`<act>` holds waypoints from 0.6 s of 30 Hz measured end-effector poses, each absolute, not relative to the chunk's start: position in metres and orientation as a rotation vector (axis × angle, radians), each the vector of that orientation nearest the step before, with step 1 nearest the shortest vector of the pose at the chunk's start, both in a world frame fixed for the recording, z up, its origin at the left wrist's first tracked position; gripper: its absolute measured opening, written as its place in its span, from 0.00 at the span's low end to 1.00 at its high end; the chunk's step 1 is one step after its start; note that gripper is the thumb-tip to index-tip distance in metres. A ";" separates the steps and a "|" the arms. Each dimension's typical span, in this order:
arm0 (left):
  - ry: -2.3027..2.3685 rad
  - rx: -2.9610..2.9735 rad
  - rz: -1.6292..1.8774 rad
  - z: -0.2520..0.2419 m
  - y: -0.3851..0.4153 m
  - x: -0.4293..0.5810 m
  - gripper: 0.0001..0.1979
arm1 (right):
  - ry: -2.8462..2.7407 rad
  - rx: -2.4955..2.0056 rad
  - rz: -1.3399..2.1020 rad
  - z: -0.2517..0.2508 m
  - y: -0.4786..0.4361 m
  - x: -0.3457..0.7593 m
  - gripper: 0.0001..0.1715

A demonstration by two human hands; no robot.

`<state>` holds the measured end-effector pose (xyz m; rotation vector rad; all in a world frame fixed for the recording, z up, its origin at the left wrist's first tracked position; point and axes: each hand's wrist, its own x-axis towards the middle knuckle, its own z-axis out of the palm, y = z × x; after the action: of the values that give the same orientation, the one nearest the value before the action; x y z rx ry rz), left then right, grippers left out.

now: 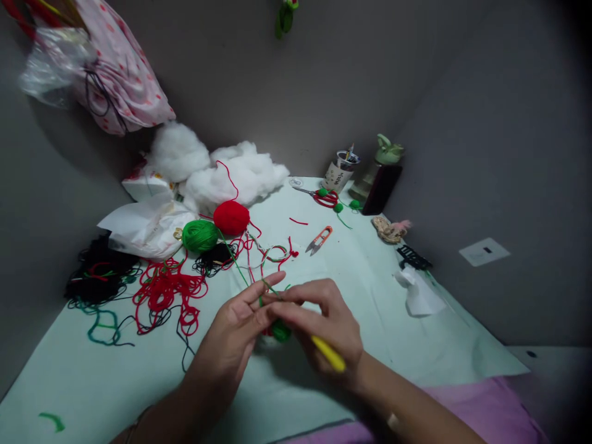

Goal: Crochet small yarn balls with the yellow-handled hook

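Tabletop [370, 290], left hand [235, 327] upturned, right hand [329, 324] curled

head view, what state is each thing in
Slim yellow-handled tool, held in the right grip
Small green yarn piece, partly hidden
Round green yarn ball, wound, strand trailing
Round red yarn ball, wound, strand loose
Loose red yarn, tangled in loops
White fluffy stuffing, loosely heaped
Red-handled metal scissors, apparently shut
Orange-handled metal snips, blades apart
White patterned pen cup, upright

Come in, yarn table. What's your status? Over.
Left grip: on small green piece. Right grip: holding yellow-handled tool. Loose red tangle off left, touching neither.
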<state>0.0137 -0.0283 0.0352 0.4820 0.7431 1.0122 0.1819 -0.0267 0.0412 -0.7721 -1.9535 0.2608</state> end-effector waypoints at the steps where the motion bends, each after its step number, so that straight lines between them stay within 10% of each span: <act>1: 0.731 0.465 0.983 0.037 -0.026 0.012 0.25 | -1.873 -0.790 0.398 0.042 -0.024 0.184 0.17; 8: 0.834 0.622 1.031 0.037 -0.020 0.002 0.21 | -1.345 -0.725 1.129 0.038 -0.007 0.190 0.08; 15: 0.784 0.541 1.095 0.032 -0.029 0.016 0.32 | -1.986 -0.754 0.270 0.038 -0.024 0.179 0.19; 18: 0.769 0.460 1.000 0.037 -0.023 0.012 0.29 | -1.842 -0.759 0.490 0.042 -0.020 0.187 0.17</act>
<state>0.0117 -0.0229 0.0374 0.4601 0.7688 0.9997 0.1872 -0.0198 0.0422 -0.7588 -1.8423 0.4896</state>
